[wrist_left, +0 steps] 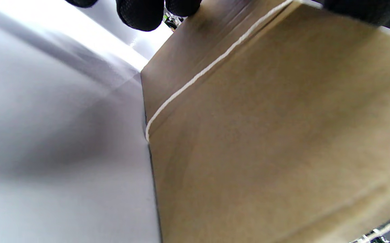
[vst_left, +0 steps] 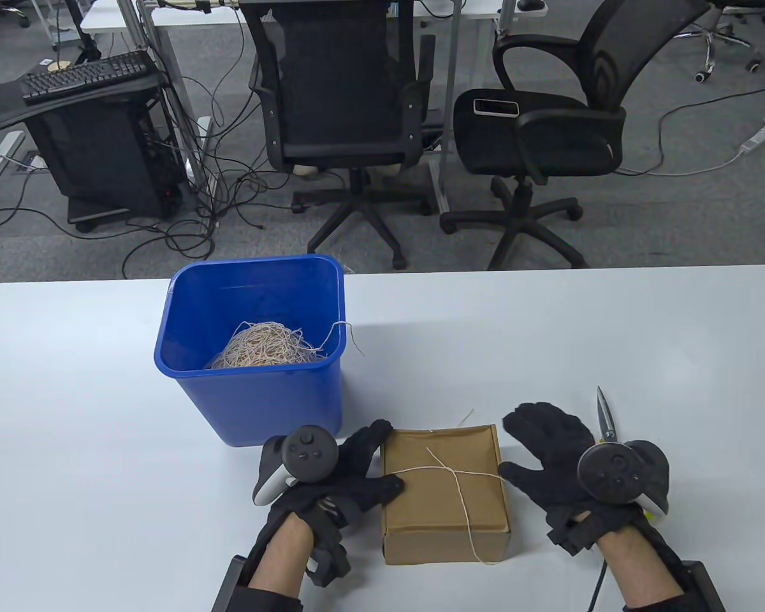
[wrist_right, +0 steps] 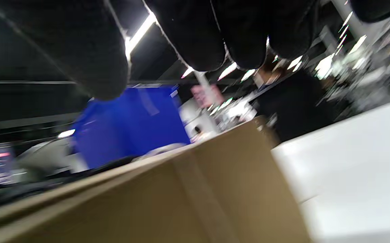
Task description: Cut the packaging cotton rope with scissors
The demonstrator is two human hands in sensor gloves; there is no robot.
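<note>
Lying near the front edge of the white table (vst_left: 548, 331), the flat brown cardboard box (vst_left: 445, 494) carries the thin white cotton rope (vst_left: 456, 475), tied crosswise over its lid with loose tails trailing toward 12 and 5 o'clock. That rope looks soft, light and limp; I judge it will slide away from blades unless lifted taut, so the best hold is probably near the crossing, where a strand can be hooked up off the cardboard. The box itself seems light and may skate on the smooth tabletop.

At the box's 9 o'clock side, the left hand (vst_left: 331, 478) rests against its wall, fingers spread, the thumb touching the lid edge beside the rope; it grips nothing. At 3 o'clock, the right hand (vst_left: 567, 465) hovers with fingers splayed wide and empty, thumb close to the box corner. Just beyond it, at its 1 o'clock, lie the slim metal scissors (vst_left: 604, 414), blades together, not yet picked up. A blue plastic bin (vst_left: 255, 395) holding tangled rope offcuts stands at the box's 10 o'clock.
</note>
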